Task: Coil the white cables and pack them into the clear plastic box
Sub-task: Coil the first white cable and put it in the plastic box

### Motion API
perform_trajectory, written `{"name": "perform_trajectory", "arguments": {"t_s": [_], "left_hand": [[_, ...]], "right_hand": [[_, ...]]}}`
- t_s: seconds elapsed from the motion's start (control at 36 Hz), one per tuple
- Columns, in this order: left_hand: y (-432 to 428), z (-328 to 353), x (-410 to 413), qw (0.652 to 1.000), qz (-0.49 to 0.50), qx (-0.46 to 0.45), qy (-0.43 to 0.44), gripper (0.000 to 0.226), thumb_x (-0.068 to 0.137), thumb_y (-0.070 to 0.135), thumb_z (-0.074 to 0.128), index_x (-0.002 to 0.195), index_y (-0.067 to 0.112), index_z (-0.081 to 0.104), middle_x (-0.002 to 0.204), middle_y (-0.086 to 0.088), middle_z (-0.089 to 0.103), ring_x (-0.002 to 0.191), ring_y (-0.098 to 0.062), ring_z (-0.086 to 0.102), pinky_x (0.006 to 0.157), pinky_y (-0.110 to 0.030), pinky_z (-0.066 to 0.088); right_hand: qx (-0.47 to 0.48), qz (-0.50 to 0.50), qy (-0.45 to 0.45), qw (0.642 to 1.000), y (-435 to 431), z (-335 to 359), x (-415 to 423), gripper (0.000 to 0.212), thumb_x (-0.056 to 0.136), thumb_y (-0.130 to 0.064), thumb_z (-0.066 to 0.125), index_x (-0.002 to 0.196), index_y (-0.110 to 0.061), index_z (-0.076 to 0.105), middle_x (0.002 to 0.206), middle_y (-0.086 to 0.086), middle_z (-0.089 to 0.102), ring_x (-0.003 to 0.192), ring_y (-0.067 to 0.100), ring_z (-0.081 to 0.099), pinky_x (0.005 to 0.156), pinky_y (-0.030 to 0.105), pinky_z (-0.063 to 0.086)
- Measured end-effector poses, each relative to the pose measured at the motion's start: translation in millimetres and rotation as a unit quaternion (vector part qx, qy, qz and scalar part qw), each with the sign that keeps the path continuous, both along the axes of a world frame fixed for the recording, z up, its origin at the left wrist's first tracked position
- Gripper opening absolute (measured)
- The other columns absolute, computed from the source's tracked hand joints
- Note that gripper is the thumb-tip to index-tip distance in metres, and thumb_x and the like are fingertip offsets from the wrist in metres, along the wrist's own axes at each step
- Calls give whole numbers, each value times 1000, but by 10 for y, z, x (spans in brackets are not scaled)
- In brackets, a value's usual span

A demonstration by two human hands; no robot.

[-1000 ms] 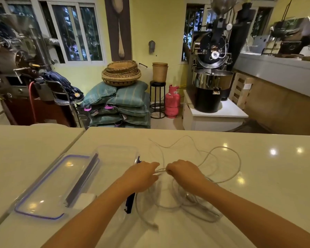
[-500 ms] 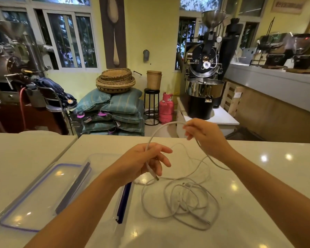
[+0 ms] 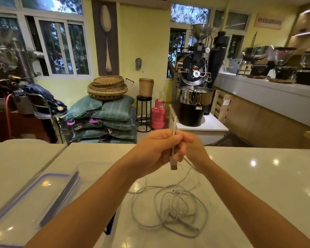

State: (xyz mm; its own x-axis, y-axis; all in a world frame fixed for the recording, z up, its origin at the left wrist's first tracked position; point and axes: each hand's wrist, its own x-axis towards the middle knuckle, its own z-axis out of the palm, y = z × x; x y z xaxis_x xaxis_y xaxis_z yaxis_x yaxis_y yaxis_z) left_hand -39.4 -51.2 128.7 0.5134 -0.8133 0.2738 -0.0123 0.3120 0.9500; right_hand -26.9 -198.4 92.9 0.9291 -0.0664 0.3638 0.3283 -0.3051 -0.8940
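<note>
My left hand (image 3: pixel 156 149) is raised above the counter, shut on the end of a white cable (image 3: pixel 173 140) whose plug hangs below the fingers. My right hand (image 3: pixel 195 149) sits just behind it, fingers closed on the same cable, which trails down to a loose tangle of white cables (image 3: pixel 170 210) on the counter. The clear plastic box (image 3: pixel 93 169) lies under my left forearm and is partly hidden by it. Its clear lid with a blue rim (image 3: pixel 25 203) lies to the left.
The pale counter (image 3: pixel 258 185) stretches to the right. A seam splits it from a second counter (image 3: pixel 16 158) at the left. Beyond the far edge are stacked sacks (image 3: pixel 104 120), a pink gas cylinder (image 3: pixel 158 115) and a coffee roaster (image 3: pixel 195 90).
Both hands rose from the counter with one cable. They spread apart, then came together again in front of me, higher up. The view tilted upward.
</note>
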Motion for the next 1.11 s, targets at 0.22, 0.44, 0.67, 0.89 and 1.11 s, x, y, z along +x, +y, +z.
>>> {"name": "perform_trajectory", "arguments": {"t_s": [0.22, 0.44, 0.67, 0.89, 1.11], "left_hand": [[-189, 95, 232, 987, 119, 77, -70, 27, 95, 7, 35, 86, 11, 60, 53, 7, 55, 44, -3, 42, 50, -16, 35], [-164, 78, 420, 964, 193, 138, -118, 25, 96, 5, 30, 92, 15, 52, 61, -5, 44, 32, 1, 41, 37, -6, 34], [-55, 27, 568, 956, 198, 170, -133, 27, 95, 6, 33, 79, 12, 54, 61, -2, 43, 50, -7, 38, 48, -14, 34], [8, 185, 682, 966, 201, 123, -107, 28, 94, 4, 36, 77, 8, 59, 56, 0, 50, 41, -1, 44, 38, -10, 37], [132, 292, 700, 958, 210, 141, -134, 29, 93, 2, 37, 75, 8, 59, 62, -1, 55, 47, -1, 50, 45, -10, 40]], "right_hand": [[-76, 82, 113, 987, 335, -267, -90, 31, 94, -19, 41, 66, -24, 54, 56, -3, 56, 34, 3, 41, 40, 13, 34], [-203, 94, 110, 968, 300, -161, -286, 31, 95, -21, 37, 119, -17, 56, 56, -8, 51, 43, -5, 46, 51, 5, 36], [-356, 48, 59, 931, 89, 243, -491, 28, 91, -27, 47, 103, -11, 67, 92, -1, 68, 74, 6, 51, 74, 24, 43], [-435, 28, 40, 899, 50, 393, -581, 30, 91, -32, 45, 104, -16, 66, 96, 1, 70, 80, 12, 57, 81, 32, 49], [-472, 22, -2, 881, 22, 520, -572, 31, 91, -35, 42, 102, -17, 64, 70, -12, 54, 65, 3, 49, 73, 25, 46]]}}
